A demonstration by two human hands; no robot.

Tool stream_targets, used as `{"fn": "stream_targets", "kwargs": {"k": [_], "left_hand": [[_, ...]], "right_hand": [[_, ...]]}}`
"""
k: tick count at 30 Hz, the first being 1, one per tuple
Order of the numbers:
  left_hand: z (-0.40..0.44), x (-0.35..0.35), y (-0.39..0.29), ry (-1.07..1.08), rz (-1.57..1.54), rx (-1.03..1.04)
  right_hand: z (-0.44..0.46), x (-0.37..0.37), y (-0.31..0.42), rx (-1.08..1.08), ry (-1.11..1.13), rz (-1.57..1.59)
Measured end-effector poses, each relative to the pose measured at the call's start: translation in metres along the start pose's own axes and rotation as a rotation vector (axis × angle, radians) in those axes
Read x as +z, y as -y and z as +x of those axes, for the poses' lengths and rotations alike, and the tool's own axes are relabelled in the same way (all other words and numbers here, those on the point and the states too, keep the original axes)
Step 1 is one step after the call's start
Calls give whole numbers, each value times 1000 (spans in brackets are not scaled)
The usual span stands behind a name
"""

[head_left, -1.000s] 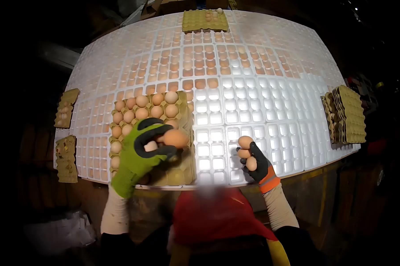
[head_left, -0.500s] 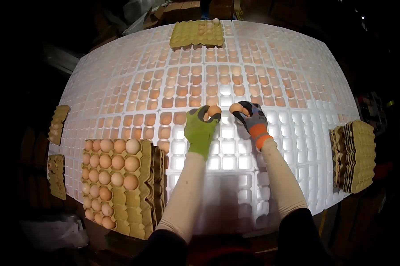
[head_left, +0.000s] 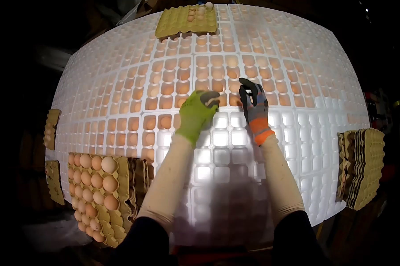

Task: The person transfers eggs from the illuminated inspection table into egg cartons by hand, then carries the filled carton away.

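Observation:
My left hand (head_left: 198, 111), in a green glove with dark fingertips, hovers over the white moulded tray (head_left: 229, 111). Its fingers are curved and slightly apart, with no egg seen between them. Just to the right, my right hand (head_left: 255, 106) wears a grey and orange glove. That hand's fingers are parted and hold nothing. Between the two hands, an egg (head_left: 234, 100) sits in a tray cell. More brown eggs (head_left: 217, 85) fill the cells beyond. Cells nearer my body, such as a brightly lit cell (head_left: 221, 138), hold no eggs.
At front left stands a stack of pulp egg trays (head_left: 115, 213), the top one partly filled with eggs. Another pulp tray (head_left: 178, 22) with a few eggs lies at the far edge. Stacked pulp trays (head_left: 362, 168) stand at the right.
Both hands have let go of the eggs they held. Cells between them that were bright and bare now hold eggs. The right hand has lifted its fingers away, and the view has shifted.

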State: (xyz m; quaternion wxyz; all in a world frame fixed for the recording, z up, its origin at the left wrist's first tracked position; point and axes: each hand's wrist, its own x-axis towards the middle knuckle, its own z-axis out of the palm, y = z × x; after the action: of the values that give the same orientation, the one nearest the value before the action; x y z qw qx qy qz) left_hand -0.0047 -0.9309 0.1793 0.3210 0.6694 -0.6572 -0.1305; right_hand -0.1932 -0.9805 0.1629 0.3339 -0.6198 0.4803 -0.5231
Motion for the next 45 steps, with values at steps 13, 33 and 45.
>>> {"fn": "stream_targets", "kwargs": {"k": [13,33,45], "left_hand": [[-39,76,-16,-102,232,203],[-283,-368,21,172,-830,-62],[-261,-412,40,190,-1125,-407]], "right_hand": [[-37,-12,-16,204,-159,543],[-236,138,319,-317,811,-837],[-221,150,281,-140,542,-478]]}}
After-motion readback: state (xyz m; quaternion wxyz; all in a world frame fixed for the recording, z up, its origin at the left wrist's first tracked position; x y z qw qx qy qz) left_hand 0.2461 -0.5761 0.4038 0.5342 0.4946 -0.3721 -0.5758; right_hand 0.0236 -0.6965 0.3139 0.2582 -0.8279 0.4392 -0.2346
